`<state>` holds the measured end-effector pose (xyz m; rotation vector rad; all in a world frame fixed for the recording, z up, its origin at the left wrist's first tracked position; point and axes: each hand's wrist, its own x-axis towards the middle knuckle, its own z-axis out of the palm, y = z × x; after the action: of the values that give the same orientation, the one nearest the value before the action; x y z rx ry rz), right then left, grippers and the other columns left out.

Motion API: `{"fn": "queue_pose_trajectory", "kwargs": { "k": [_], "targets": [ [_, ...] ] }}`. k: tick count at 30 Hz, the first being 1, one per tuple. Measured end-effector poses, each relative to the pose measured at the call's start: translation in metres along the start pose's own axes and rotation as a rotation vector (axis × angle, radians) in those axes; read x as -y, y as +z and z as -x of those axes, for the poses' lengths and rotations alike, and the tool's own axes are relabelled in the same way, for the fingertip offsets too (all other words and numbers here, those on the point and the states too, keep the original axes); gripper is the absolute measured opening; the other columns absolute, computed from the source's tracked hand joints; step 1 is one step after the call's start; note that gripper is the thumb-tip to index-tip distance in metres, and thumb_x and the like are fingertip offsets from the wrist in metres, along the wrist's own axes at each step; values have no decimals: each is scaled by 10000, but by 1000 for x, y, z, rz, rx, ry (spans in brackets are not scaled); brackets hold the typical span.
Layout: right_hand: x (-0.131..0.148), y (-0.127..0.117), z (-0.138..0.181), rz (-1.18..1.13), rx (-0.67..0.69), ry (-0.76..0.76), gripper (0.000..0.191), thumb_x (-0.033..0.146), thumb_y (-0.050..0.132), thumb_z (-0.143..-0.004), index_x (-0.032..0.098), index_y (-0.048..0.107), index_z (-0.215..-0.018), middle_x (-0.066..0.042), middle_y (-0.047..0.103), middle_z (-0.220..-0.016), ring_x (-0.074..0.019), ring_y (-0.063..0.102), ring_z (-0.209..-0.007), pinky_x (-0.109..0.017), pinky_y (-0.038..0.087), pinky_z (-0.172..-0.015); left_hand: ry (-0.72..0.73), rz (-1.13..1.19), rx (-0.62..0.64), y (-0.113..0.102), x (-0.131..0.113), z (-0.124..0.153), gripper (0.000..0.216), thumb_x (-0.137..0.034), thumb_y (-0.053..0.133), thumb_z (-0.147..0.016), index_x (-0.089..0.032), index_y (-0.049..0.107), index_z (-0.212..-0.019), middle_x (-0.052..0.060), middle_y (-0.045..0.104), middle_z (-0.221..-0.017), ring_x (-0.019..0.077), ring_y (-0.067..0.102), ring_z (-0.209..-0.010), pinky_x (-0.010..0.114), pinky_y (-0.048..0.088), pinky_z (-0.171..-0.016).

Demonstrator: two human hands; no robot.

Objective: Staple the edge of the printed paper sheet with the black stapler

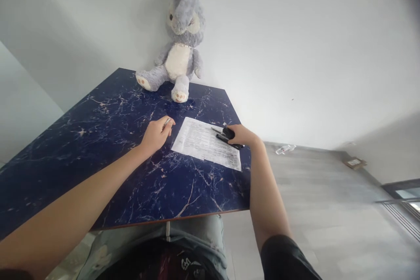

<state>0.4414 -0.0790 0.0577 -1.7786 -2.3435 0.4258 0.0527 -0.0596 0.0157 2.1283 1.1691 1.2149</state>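
A printed sheet of paper (pixel 206 143) lies on a dark blue marbled table (pixel 108 140). My right hand (pixel 243 135) is closed on a black stapler (pixel 226 134) resting at the sheet's right edge. My left hand (pixel 157 133) sits on the table just left of the sheet, its fingers pinched on a small thin light object (pixel 167 121) that I cannot make out.
A grey plush rabbit (pixel 179 39) sits at the table's far edge against a white wall. On the grey floor to the right lie a small clear bottle (pixel 284 149) and a brown box (pixel 354 163). My legs show beneath the near table edge.
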Motion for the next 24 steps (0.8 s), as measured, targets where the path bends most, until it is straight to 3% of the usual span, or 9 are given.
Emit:
{"fn": "queue_pose_trajectory", "kwargs": {
  "k": [2,5,8,13,19,24],
  "targets": [
    [-16,0,2,-10,-32,1,406,218,796,-681,165,781,-1083,-190,714,-1330,-413,662,-1239,-531,551,-1048,-5,5,24,1,0,0,340,-394,456,-1079,-198,695,-938,-28,649,-630,145,607,-565,281,434,-657],
    [-30,9,-1,-57,-61,9,634,269,777,-752,186,705,-1375,-167,563,-1606,-400,556,-1453,-541,462,-1223,-14,10,46,3,0,0,355,-405,463,-1081,-196,683,-898,-27,639,-626,140,591,-555,279,425,-650],
    [-36,18,-6,-96,-63,27,730,383,768,-826,193,623,-1515,-163,587,-1600,-398,595,-1439,-569,463,-1236,-20,13,48,3,0,-1,343,-398,470,-1081,-195,684,-907,-27,639,-628,141,590,-558,279,424,-655],
    [-33,21,-12,-109,-59,3,694,409,786,-836,200,664,-1487,-159,666,-1518,-411,653,-1383,-617,490,-1205,-10,14,40,1,-1,-1,354,-408,472,-1084,-195,683,-897,-26,640,-625,145,595,-566,280,422,-658],
    [2,28,-22,-137,-12,-138,706,324,782,-838,209,639,-1520,-135,653,-1540,-380,645,-1406,-573,511,-1199,14,0,-23,1,-3,0,333,-378,500,-1065,-198,665,-838,-23,609,-598,146,576,-545,290,409,-637],
    [69,46,-57,-146,46,-291,675,277,780,-854,183,633,-1507,-161,649,-1540,-376,657,-1383,-558,505,-1187,23,6,-250,-12,-17,0,311,-340,466,-1074,-198,656,-872,-28,575,-584,131,548,-517,282,413,-621]
  ]
}}
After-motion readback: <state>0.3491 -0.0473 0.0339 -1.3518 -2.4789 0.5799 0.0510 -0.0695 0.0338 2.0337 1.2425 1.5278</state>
